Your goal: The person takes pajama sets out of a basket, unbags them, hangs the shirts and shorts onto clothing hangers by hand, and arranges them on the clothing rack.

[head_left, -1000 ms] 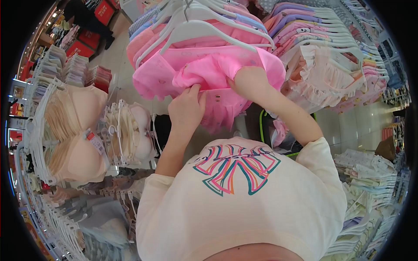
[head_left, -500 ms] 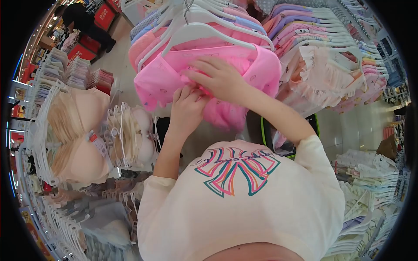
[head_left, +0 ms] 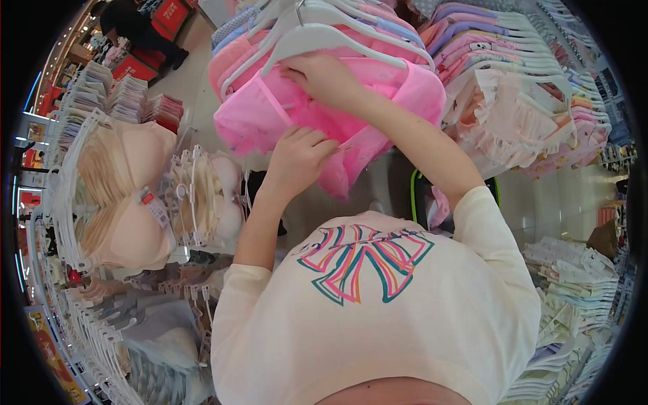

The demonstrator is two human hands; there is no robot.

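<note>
A bright pink garment (head_left: 253, 118) hangs from a white hanger (head_left: 310, 39) at the front of a rack. My left hand (head_left: 302, 156) is closed on the garment's lower front edge, its fingers curled over the fabric. Higher up, my right hand (head_left: 322, 77) grips the garment's upper edge just below the hanger's left arm, fingers bent. Between my hands the front of the garment gapes, showing bunched pink fabric inside. Its lower part hangs in folds below my left hand.
Beige bras (head_left: 128, 196) hang on the left. Ruffled pale pink clothes (head_left: 499, 121) hang on the right, and light garments (head_left: 567, 263) lower right. A black bag with green edging (head_left: 414, 196) is below the rack. A person in black (head_left: 135, 30) bends at the far upper left.
My right hand has moved up from the middle of the pink garment to its upper edge near the hanger. The lower fabric has shifted and the front has opened wider.
</note>
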